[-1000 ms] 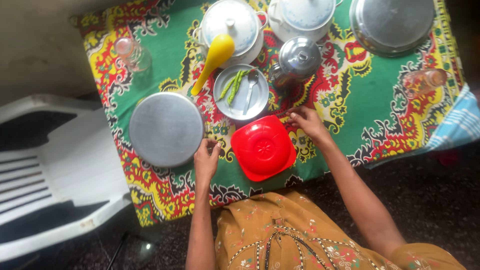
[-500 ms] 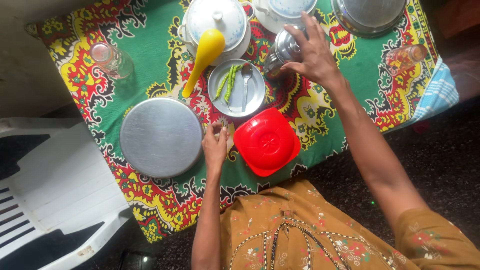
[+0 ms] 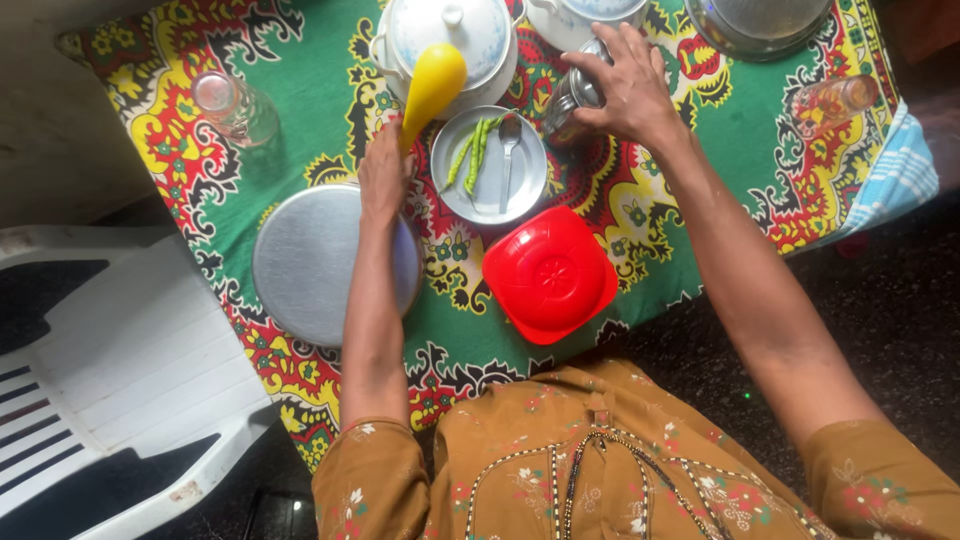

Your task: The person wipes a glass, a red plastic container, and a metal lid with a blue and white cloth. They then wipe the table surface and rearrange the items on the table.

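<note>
On the green patterned cloth (image 3: 640, 250) we see our left hand (image 3: 383, 180) closed around the thin end of a yellow ladle (image 3: 432, 85), whose bowl lies over a white lidded pot (image 3: 445, 35). Our right hand (image 3: 625, 90) is wrapped over the top of a small steel jar (image 3: 570, 100), fingers curled down its sides. Between the 2 hands sits a small steel plate (image 3: 490, 165) with green chillies (image 3: 470, 155) and a spoon (image 3: 508, 150) on it. Just below it lies a red lid (image 3: 550, 272), and under our left forearm a round steel plate (image 3: 310, 265), partly covered by the arm. A glass (image 3: 235, 108) stands near the left edge of the cloth, another glass (image 3: 830, 100) near the right.

The cloth covers a low table; beside it is a white plastic chair (image 3: 110, 370) on a dark floor (image 3: 880, 320).

At the top edge, a second white pot (image 3: 585, 15) and a steel dish (image 3: 760, 25) are cut off. The jar seems dark inside, but the hand hides most of it.
</note>
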